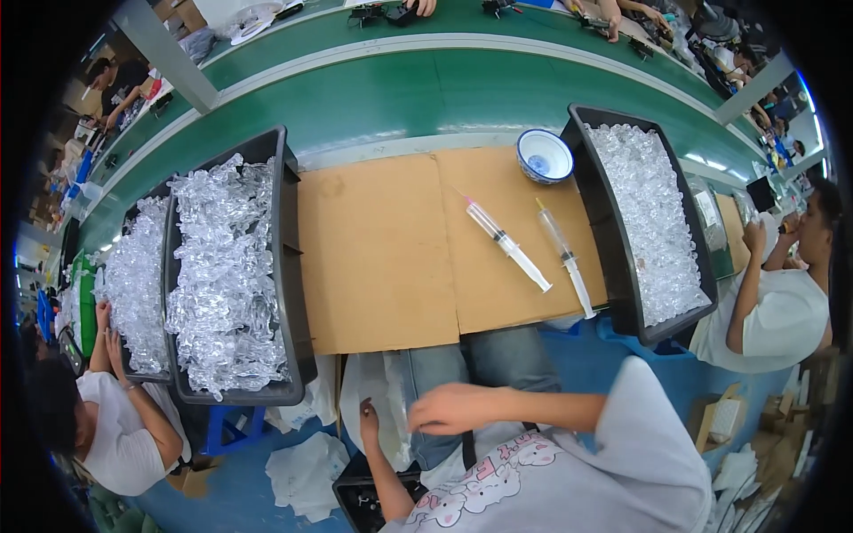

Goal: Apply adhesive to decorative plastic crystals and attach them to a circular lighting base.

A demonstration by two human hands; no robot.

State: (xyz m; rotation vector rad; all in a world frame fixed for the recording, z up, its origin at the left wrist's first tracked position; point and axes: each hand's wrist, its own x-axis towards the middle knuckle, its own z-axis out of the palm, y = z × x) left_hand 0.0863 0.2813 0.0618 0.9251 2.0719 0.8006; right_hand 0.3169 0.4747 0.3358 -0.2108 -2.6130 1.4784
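The right hand [453,409] is found held over the lap, back upward, fingers loosely curled; whether anything is pinched cannot be told, as the fingertips are hidden. The left hand [370,423] is held lower, beside a pale plastic bag [362,384], fingers partly bent; its grip cannot be told. Beyond the hands, a cardboard sheet [378,258] is laid on the green bench [391,107]. On its right half, two syringes are placed: a pink-tipped syringe [508,246] and, to its right, a yellow-tipped syringe [566,256], both slanted. A blue-and-white bowl [531,175] is set near the far right corner. The sheet is flanked by black bins [290,240] filled with clear plastic pieces [227,275]. Co-workers [769,311] are seen on both sides.
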